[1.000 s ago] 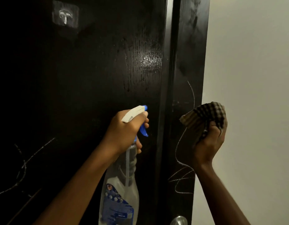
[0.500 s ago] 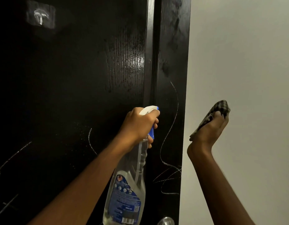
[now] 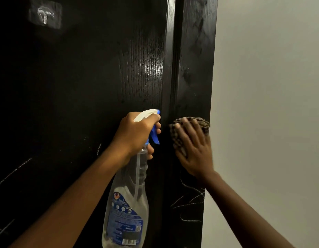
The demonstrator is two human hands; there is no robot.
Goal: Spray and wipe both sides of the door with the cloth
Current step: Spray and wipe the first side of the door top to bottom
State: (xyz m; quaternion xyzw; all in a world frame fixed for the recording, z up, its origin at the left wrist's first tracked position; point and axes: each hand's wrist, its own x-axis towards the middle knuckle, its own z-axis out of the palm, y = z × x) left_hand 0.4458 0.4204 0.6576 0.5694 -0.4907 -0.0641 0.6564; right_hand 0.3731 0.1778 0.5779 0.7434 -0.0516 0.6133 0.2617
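The left hand [image 3: 137, 133] stays clamped round the bottle [image 3: 126, 212], close to the door [image 3: 83, 86]. At its 3 o'clock the right hand [image 3: 192, 151] has swung in from the wall, straight fingers pressing the cloth [image 3: 202, 123] flat on the door's edge. Wiping has likely begun; scribbles [image 3: 189, 203] at 6 o'clock remain.

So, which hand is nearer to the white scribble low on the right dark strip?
Right. The right hand, pressing the cloth flat, is just above the scribble. The left hand, gripping the spray bottle, is farther, up and to its left.
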